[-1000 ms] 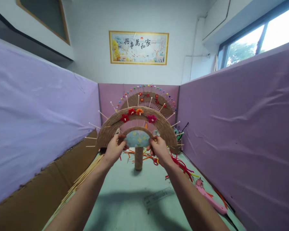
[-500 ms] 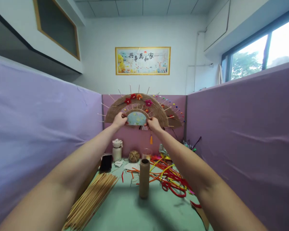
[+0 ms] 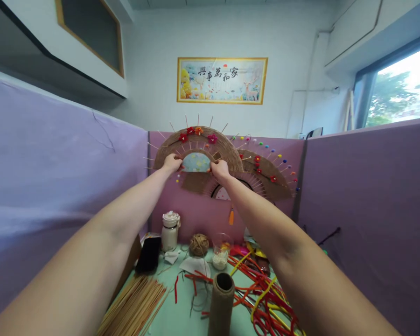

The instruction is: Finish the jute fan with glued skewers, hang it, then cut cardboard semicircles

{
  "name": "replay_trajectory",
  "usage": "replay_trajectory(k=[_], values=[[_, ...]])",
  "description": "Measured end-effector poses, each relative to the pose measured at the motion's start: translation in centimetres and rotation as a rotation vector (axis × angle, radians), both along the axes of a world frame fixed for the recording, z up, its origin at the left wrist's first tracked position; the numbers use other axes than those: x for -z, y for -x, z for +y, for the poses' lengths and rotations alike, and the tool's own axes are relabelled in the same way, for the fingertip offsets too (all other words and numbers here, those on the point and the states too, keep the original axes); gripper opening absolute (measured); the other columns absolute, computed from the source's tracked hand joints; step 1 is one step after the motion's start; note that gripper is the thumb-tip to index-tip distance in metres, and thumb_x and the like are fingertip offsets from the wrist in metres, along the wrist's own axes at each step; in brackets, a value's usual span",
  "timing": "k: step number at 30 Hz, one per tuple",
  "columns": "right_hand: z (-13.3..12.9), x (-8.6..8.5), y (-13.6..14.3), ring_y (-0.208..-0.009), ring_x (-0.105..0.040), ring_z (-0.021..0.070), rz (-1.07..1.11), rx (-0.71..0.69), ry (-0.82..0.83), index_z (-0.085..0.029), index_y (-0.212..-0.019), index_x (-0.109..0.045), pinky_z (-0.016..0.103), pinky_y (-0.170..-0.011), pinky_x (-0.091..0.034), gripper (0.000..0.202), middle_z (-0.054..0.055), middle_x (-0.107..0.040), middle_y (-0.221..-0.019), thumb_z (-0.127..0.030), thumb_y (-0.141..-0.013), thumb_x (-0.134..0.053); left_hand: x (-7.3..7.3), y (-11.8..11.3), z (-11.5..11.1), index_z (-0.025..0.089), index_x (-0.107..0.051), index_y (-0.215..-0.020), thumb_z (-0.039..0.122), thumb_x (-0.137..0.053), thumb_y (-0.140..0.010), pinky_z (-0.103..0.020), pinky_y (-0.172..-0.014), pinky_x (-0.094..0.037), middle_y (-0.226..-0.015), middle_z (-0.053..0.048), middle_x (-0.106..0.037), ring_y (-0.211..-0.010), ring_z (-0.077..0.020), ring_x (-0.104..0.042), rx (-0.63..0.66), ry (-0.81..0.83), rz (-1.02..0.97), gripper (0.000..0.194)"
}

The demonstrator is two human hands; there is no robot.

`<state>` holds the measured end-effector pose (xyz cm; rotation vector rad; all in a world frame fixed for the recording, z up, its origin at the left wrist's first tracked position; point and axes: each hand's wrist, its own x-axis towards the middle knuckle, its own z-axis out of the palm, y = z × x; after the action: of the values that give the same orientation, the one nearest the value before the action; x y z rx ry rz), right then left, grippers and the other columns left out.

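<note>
The left hand [image 3: 173, 163] and the right hand [image 3: 220, 170] are each pinching one lower corner of the fan's blue panel [image 3: 196, 163]. The fan [image 3: 196, 155] is standing upright above the table [image 3: 178, 319], in front of the pink partition [image 3: 192, 210].

The fan and the right arm are hiding parts of the rear fan [image 3: 271, 163]. The lower picture edge is cutting off the tube [image 3: 221, 308], the sticks [image 3: 135, 305] and both arms. The right arm is covering part of the pipe cleaners [image 3: 255, 284]. The right picture edge is cropping the window [image 3: 402, 93].

The held fan is carrying four flowers [image 3: 212, 139]: three in red to magenta and one orange. One bottle [image 3: 170, 231], one phone [image 3: 149, 255], one twine ball [image 3: 199, 245] and one clear cup [image 3: 220, 254] are standing or lying toward the back. One orange tassel [image 3: 231, 216] is hanging below the rear fan. The sticks and pipe cleaners are overlapping too closely for counting.

The fan's spokes are ending below the wall picture [image 3: 222, 80], with bare wall lying between. Open room is extending between fan and bottle; a bare table strip is running between sticks and tube.
</note>
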<state>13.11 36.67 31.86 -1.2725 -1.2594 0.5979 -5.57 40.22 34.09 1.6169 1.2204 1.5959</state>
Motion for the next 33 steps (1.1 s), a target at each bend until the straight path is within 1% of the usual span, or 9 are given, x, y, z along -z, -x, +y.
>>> replay_trajectory(k=[4, 7, 10, 13, 18, 20, 22, 26, 33], values=[[1.2, 0.8, 0.0, -0.100, -0.062, 0.0214, -0.013, 0.016, 0.018, -0.016, -0.122, -0.057, 0.042, -0.084, -0.054, 0.033, 0.009, -0.060, -0.120, -0.034, -0.093, -0.058, 1.0, -0.2, 1.7, 0.014, -0.059, -0.088, 0.001, -0.060, -0.070, -0.022, -0.052, -0.046, -0.056, 0.001, -0.058, -0.049, -0.0119, -0.059, -0.001, 0.033, -0.008, 0.023], [1.4, 1.5, 0.4, -0.099, -0.063, 0.0213, -0.021, 0.023, 0.026, -0.016, -0.121, -0.057, 0.042, -0.083, -0.054, 0.033, 0.009, -0.060, -0.120, -0.033, -0.093, -0.058, 1.9, -0.1, 2.1, 0.014, -0.060, -0.089, 0.001, -0.060, -0.070, -0.022, -0.051, -0.046, -0.058, 0.000, -0.059, -0.049, -0.0119, -0.059, -0.011, 0.045, -0.010, 0.022], [1.4, 2.0, 0.6, -0.099, -0.063, 0.0211, -0.030, 0.030, 0.021, -0.016, -0.121, -0.057, 0.041, -0.083, -0.054, 0.033, 0.009, -0.060, -0.119, -0.033, -0.093, -0.058, 2.3, 0.0, 2.3, 0.014, -0.060, -0.087, 0.002, -0.061, -0.070, -0.021, -0.052, -0.046, -0.061, 0.000, -0.061, -0.050, -0.0118, -0.060, -0.019, 0.037, -0.006, 0.022], [1.4, 1.9, 0.6, -0.098, -0.063, 0.0207, -0.038, 0.040, 0.006, -0.016, -0.121, -0.057, 0.041, -0.082, -0.054, 0.032, 0.009, -0.061, -0.118, -0.033, -0.093, -0.058, 2.0, 0.1, 2.4, 0.014, -0.061, -0.086, 0.001, -0.060, -0.070, -0.022, -0.052, -0.046, -0.063, -0.001, -0.061, -0.051, -0.0120, -0.061, -0.025, 0.010, 0.000, 0.021], [1.6, 0.4, 1.1, -0.097, -0.063, 0.0203, -0.060, 0.037, -0.035, -0.016, -0.121, -0.057, 0.040, -0.081, -0.054, 0.032, 0.008, -0.061, -0.117, -0.033, -0.093, -0.058, 0.6, 0.9, 2.4, 0.014, -0.061, -0.090, 0.002, -0.057, -0.072, -0.021, -0.053, -0.045, -0.061, 0.000, -0.060, -0.052, -0.0117, -0.060, -0.056, -0.034, -0.007, 0.022], [1.8, -0.1, 1.5, -0.097, -0.063, 0.0205, -0.071, 0.029, -0.039, -0.016, -0.121, -0.057, 0.041, -0.082, -0.054, 0.032, 0.009, -0.061, -0.118, -0.033, -0.093, -0.058, 0.5, 1.4, 2.4, 0.014, -0.061, -0.092, 0.003, -0.057, -0.073, -0.021, -0.052, -0.045, -0.058, 0.001, -0.059, -0.052, -0.0122, -0.060, -0.067, -0.031, -0.011, 0.023], [2.0, -0.2, 1.9, -0.098, -0.063, 0.0208, -0.080, 0.020, -0.028, -0.016, -0.121, -0.057, 0.041, -0.083, -0.054, 0.032, 0.009, -0.060, -0.119, -0.033, -0.093, -0.058, 0.8, 1.8, 2.4, 0.014, -0.062, -0.092, 0.003, -0.057, -0.073, -0.021, -0.052, -0.045, -0.057, 0.000, -0.058, -0.051, -0.0128, -0.059, -0.075, -0.012, -0.015, 0.023], [2.4, 0.5, 2.2, -0.098, -0.063, 0.0209, -0.081, 0.014, 0.017, -0.016, -0.121, -0.057, 0.041, -0.083, -0.054, 0.032, 0.009, -0.060, -0.119, -0.033, -0.093, -0.058, 1.9, 1.8, 2.7, 0.014, -0.062, -0.091, 0.003, -0.060, -0.072, -0.022, -0.052, -0.046, -0.059, -0.001, -0.060, -0.054, -0.0139, -0.062, -0.076, 0.035, -0.022, 0.022], [2.9, 2.9, 0.9, -0.099, -0.062, 0.0212, -0.057, 0.044, 0.059, -0.017, -0.121, -0.057, 0.042, -0.084, -0.054, 0.033, 0.009, -0.060, -0.120, -0.033, -0.093, -0.058, 3.7, 0.2, 3.4, 0.015, -0.063, -0.089, 0.004, -0.060, -0.072, -0.021, -0.052, -0.047, -0.058, -0.001, -0.061, -0.058, -0.0157, -0.065, -0.052, 0.083, -0.007, 0.020]])
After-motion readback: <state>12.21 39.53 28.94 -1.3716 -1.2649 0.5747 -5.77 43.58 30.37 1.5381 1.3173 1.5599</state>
